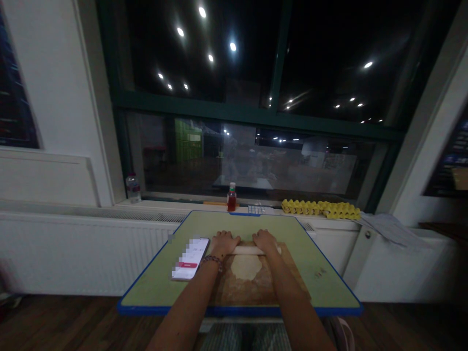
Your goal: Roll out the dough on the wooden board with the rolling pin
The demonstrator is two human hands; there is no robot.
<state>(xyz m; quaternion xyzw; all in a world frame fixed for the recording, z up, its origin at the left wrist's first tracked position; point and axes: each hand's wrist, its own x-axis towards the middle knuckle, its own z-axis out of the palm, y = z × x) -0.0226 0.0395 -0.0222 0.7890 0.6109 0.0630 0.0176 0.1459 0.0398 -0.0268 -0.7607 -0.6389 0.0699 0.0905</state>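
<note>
Cream-coloured dough (246, 266) lay in a thin, uneven-edged sheet on a brown wooden board (252, 295), near the middle of the blue-edged green counter (153, 295). A pale rolling pin (248, 250) rested crosswise at the sheet's far edge; whether it pressed on the dough or sat just beyond it was hard to tell. The left hand (224, 242) was on the left part of the pin and the right hand (266, 240) on the right part, both palm down, with the pin's right end poking out past the wrist. The fingers of each hand were bent forward over the pin, but I could not tell whether they curled round it or merely lay loosely on top.

The step in hand looked like flattening the dough, the pin being at the far end of a stroke. As I judged it, the next move called for level pressure from both palms on a stroke back across the sheet, lest one side thin faster than the other. A smartphone (195, 258) lay lit on the counter just beside the left forearm, clear of the board.
</note>
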